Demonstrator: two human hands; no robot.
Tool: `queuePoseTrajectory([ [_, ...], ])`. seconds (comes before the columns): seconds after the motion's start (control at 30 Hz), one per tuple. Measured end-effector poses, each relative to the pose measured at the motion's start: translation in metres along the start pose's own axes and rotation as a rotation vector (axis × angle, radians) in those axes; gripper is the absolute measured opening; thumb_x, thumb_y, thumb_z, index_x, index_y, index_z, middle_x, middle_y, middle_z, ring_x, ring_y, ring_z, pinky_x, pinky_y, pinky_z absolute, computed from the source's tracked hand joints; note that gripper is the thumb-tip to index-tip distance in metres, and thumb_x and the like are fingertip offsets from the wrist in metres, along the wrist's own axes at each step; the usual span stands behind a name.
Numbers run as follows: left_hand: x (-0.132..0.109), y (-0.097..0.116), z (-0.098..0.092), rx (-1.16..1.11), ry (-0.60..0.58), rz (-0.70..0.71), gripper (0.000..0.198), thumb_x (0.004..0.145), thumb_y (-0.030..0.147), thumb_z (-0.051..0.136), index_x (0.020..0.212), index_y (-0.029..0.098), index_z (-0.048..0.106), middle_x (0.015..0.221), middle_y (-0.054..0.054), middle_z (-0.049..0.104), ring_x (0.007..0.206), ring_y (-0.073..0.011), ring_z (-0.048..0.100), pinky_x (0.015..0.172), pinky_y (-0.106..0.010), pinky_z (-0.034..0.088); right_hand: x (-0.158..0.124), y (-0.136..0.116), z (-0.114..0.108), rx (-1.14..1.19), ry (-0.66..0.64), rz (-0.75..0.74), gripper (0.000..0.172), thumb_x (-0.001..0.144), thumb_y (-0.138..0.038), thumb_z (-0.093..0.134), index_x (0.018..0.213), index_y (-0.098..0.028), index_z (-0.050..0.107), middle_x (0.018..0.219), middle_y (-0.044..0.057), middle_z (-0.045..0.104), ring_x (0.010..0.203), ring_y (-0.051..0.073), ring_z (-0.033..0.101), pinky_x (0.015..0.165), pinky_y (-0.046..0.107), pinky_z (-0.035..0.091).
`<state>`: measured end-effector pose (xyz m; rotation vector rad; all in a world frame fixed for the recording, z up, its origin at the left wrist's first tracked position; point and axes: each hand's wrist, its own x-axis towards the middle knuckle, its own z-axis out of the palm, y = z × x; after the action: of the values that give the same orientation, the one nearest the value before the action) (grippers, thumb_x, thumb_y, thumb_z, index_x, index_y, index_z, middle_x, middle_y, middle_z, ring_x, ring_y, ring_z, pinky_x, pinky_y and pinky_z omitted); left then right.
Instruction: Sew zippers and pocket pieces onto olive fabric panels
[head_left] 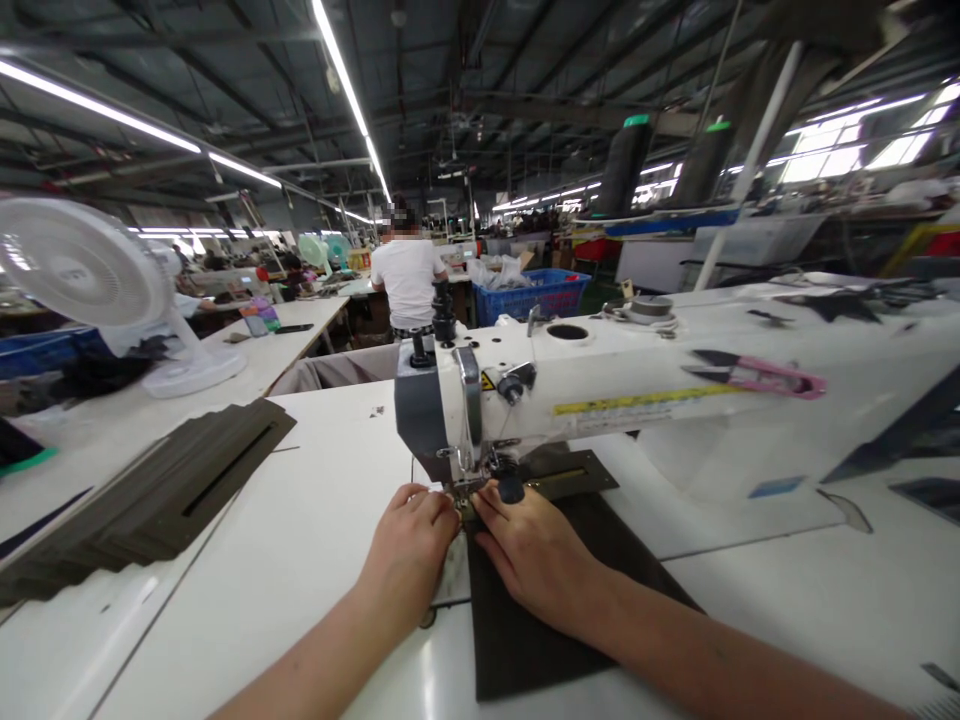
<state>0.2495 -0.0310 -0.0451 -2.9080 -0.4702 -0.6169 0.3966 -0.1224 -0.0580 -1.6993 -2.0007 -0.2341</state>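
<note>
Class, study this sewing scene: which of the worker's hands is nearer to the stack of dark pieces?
Left. The left hand is beside the needle area, to the right of the stack of dark pieces; the right hand is farther right, over the dark panel.

A white fan (79,262) stands at left on a bench (277,346); a packet (260,316) and a flat dark object (294,328) lie near it; ahead, a person (409,283) faces away; a blue basket (534,300) is located to the person's right, clear bags (499,272) at its left end; two dark cones (622,172) with green tops stand at upper right; strip lights (344,75) run below the roof (555,40).
</note>
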Motion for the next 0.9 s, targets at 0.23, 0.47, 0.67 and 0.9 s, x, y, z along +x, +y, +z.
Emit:
queuePoseTrajectory([
  [0.23,0.002,-0.002,-0.003,0.006,0.008,0.008,0.014,0.081,0.006,0.048,0.078,0.015,0.058,0.080,-0.006,0.061,0.079,-0.0199,0.057,0.077,-0.035,0.044,0.002,0.001,-0.001,0.040,0.007,-0.007,0.024,0.081,-0.012,0.046,0.102,-0.010,0.059,0.105,0.012,0.060,0.102,0.025,0.051,0.096,0.042,0.037],
  [0.47,0.001,-0.003,0.001,-0.022,0.037,-0.006,0.013,0.081,0.006,0.050,0.079,0.015,0.059,0.082,-0.006,0.062,0.080,-0.0186,0.058,0.078,-0.035,0.044,0.003,0.004,-0.004,0.088,-0.002,-0.008,0.025,0.081,-0.013,0.048,0.104,-0.013,0.058,0.105,0.008,0.060,0.102,0.022,0.051,0.098,0.042,0.034],
  [0.67,-0.007,-0.006,-0.008,-0.146,0.045,-0.045,0.014,0.082,0.009,0.051,0.085,0.018,0.062,0.095,-0.005,0.065,0.085,-0.0172,0.061,0.085,-0.038,0.042,-0.019,0.046,-0.024,-0.130,0.035,-0.068,0.026,0.084,-0.015,0.044,0.107,-0.011,0.057,0.108,0.012,0.061,0.103,0.025,0.052,0.095,0.047,0.035],
  [0.9,-0.038,0.029,-0.046,-0.348,0.054,-0.018,0.018,0.084,0.011,0.047,0.091,0.021,0.061,0.094,-0.003,0.063,0.087,-0.0156,0.057,0.085,-0.034,0.041,-0.053,-0.002,-0.056,-0.162,-0.076,0.117,0.027,0.083,-0.012,0.039,0.069,-0.018,0.060,0.065,0.005,0.061,0.061,0.019,0.058,0.057,0.031,0.042],
])
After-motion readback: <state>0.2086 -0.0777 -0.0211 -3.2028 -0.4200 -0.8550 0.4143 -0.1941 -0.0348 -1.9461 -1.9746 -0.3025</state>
